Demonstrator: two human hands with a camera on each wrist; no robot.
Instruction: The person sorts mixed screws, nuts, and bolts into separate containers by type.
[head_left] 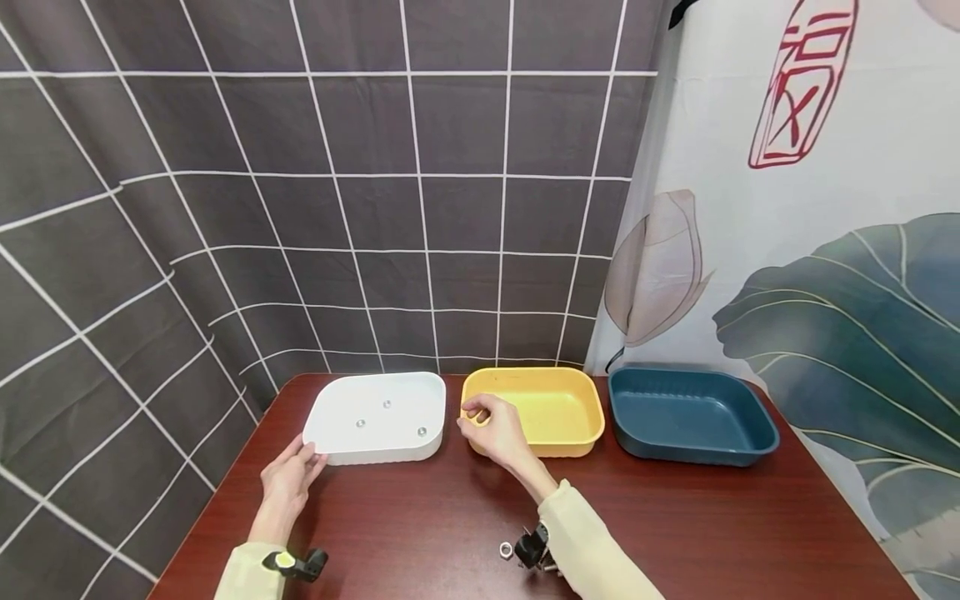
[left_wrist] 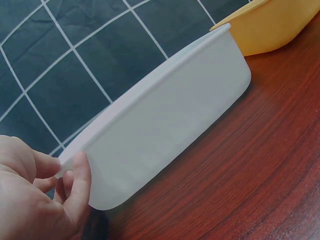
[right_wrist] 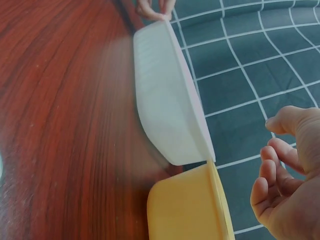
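The left hand (head_left: 287,482) pinches the white oblong plastic tray (head_left: 382,457) at left, three small metal pieces (head_left: 361,423) inside. Right hand (head_left: 497,427), fingers loosely curled, hovers beside the yellow plastic tray (head_left: 566,417); blue plastic tray (head_left: 697,452) farther right. Black wrist device (head_left: 531,546) partly hides near hardware (head_left: 506,551).

White tray (head_left: 375,447): smooth, matt plastic. Yellow tray (head_left: 555,408), blue tray (head_left: 686,417): glossy plastic. Nut (head_left: 506,551): shiny metal. Tabletop (head_left: 420,521): wood-grained, semi-gloss.
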